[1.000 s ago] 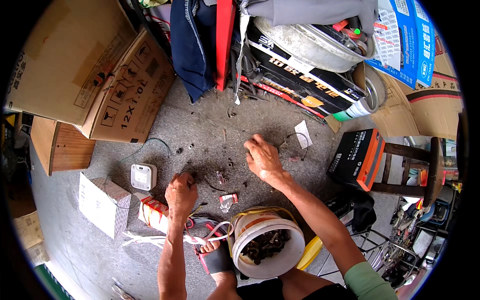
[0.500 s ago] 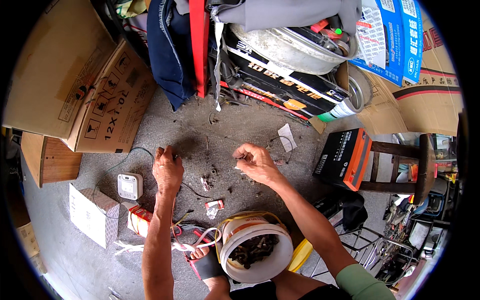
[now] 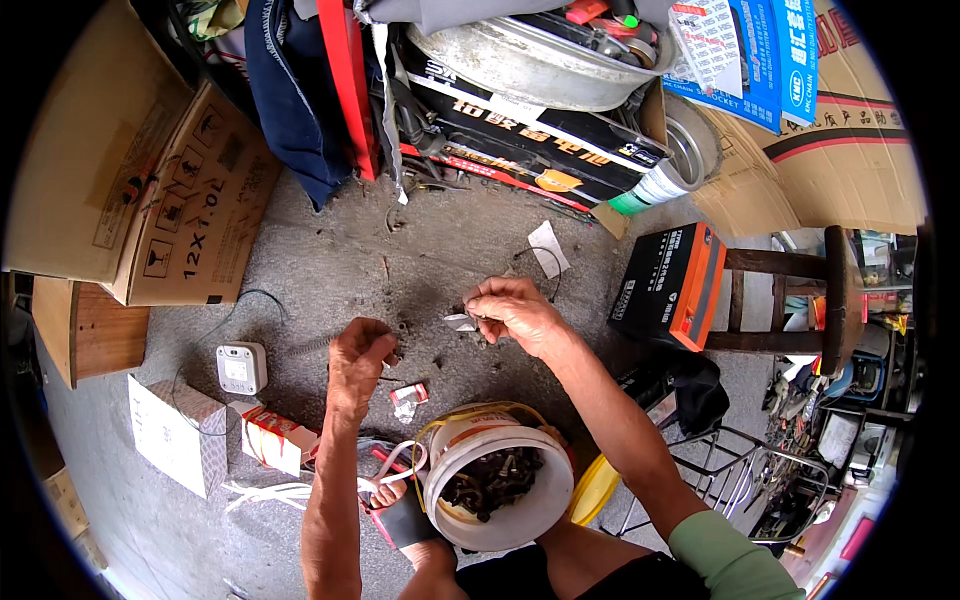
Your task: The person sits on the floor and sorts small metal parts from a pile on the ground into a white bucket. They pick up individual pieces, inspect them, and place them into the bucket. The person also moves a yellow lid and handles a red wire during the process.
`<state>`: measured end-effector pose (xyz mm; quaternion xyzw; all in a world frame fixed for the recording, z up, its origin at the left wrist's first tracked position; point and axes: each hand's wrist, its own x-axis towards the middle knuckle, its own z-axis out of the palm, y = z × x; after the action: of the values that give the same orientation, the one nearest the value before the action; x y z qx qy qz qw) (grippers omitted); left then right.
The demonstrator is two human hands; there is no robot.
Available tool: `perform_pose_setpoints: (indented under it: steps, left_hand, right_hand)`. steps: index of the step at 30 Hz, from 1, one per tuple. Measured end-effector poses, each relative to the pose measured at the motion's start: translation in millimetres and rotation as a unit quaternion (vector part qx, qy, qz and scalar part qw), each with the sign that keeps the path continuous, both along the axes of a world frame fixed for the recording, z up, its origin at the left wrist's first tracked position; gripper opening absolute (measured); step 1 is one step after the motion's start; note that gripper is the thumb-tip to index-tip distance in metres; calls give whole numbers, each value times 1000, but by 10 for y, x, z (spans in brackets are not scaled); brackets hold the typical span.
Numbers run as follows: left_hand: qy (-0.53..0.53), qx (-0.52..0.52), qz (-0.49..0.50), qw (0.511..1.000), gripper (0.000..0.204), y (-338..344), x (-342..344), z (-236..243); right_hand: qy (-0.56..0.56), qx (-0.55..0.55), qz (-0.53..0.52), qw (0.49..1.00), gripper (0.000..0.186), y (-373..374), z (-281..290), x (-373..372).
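Note:
My right hand (image 3: pixel 508 312) is raised over the floor, its thumb and fingers pinching a small flat grey-white piece (image 3: pixel 460 322). To its left and a little nearer, my left hand (image 3: pixel 360 362) is closed, fingertips together; whatever lies in them is hidden. Small scraps and a torn red-and-white packet (image 3: pixel 408 395) lie on the floor near my hands. A white bucket (image 3: pixel 562 495) stands between my legs, holding dark small metal-looking pieces (image 3: pixel 500 480). Its yellow handle rests over the far rim.
Cardboard boxes (image 3: pixel 200 200) stand at the left beside a white square device (image 3: pixel 241 369). A black-and-orange box (image 3: pixel 665 285) leans by a wooden stool (image 3: pixel 840 300) at the right. Black cartons bearing a metal wheel rim (image 3: pixel 520 65) line the far side. White cord (image 3: pixel 270 492) lies near my foot.
My left hand has come nearer and to the right, closer to my right hand. The flat piece in my right hand now shows more plainly. The whole view has shifted slightly.

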<state>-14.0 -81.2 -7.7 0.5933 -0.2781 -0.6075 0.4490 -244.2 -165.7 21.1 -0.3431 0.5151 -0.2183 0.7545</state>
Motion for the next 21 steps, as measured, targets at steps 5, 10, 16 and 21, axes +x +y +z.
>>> perform_pose_setpoints:
  steps: [5, 10, 16, 21]
  left_hand:
    - [196, 100, 53, 974, 10, 174, -80, 221]
    - [338, 92, 97, 932, 12, 179, -205, 413]
    - [268, 46, 32, 962, 29, 105, -291, 560]
    - [227, 68, 6, 971, 21, 79, -336, 605]
  right_hand:
    - [-72, 95, -48, 992, 15, 43, 89, -18]
    - [-172, 143, -66, 972, 23, 122, 287, 65]
    - [-200, 73, 40, 976, 33, 212, 473, 186]
    - [-147, 4, 94, 985, 26, 297, 565, 257]
